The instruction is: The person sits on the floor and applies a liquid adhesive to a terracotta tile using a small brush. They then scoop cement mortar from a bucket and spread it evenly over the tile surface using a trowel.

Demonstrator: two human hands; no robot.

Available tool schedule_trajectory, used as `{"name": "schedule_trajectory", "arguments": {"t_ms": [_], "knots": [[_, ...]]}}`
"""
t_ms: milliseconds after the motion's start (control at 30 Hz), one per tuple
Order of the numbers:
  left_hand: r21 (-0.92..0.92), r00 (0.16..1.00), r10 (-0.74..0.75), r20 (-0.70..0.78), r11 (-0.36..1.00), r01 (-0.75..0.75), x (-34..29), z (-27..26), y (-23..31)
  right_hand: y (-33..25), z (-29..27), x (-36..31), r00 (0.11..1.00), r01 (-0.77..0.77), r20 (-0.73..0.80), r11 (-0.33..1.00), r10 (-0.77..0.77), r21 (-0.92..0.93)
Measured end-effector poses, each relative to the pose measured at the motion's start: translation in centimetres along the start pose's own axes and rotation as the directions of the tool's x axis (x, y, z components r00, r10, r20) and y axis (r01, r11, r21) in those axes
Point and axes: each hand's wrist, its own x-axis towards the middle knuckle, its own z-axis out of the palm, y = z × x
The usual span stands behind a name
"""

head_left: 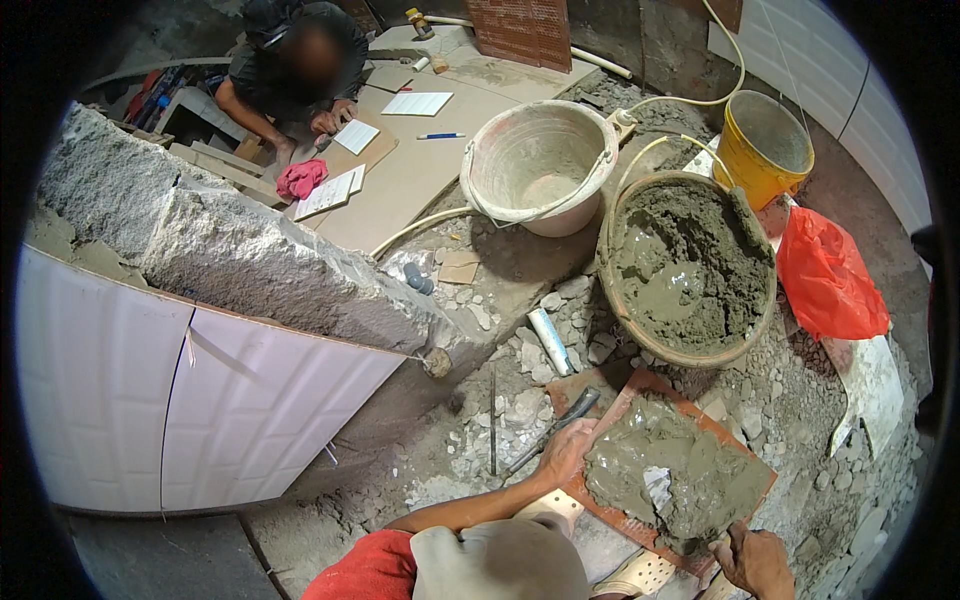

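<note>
Wet grey mortar is heaped and spread over the ribbed, reddish-brown back of a tile. My left hand grips the tile's left edge, its fingers partly hidden. At the lower right corner, my right hand is closed round the dark handle of a trowel; its blade is mostly lost in the mortar's near edge. A small whitish patch shows in the middle of the mortar. Beyond the tile stands a round tub of mortar, with a hollow scooped in its left part.
A pale bucket, yellow bucket and red plastic bag surround the tub. A hammer-like tool and white tube lie on rubble. Left stands a broken, white-tiled wall; beyond it, another person handles white tiles.
</note>
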Motion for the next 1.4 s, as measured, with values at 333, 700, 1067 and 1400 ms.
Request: {"name": "schedule_trajectory", "arguments": {"t_ms": [333, 700, 1067, 1400], "knots": [[-0.019, 1.0, -0.028, 0.008, 0.999, 0.028, 0.0, 0.1, -0.1, 0.0, 0.1, 0.0, 1.0, -0.009, 0.008, 1.0, 0.009, -0.002], [-0.018, 0.999, -0.049, 0.015, 0.999, 0.049, -0.1, -0.1, 0.4, -0.5, -0.4, 0.0, 1.0, -0.017, 0.013, 1.0, 0.018, -0.025], [-0.021, 1.0, -0.029, 0.002, 0.999, 0.029, 0.2, 0.0, -0.8, -0.4, -0.3, 0.0, 1.0, -0.018, 0.015, 1.0, 0.018, -0.024], [-0.079, 0.997, -0.07, 0.024, 0.994, 0.071, 0.0, 0.0, 0.1, -0.6, -0.6, 0.2, 0.998, -0.028, 0.049, 1.0, 0.028, -0.015]]}}
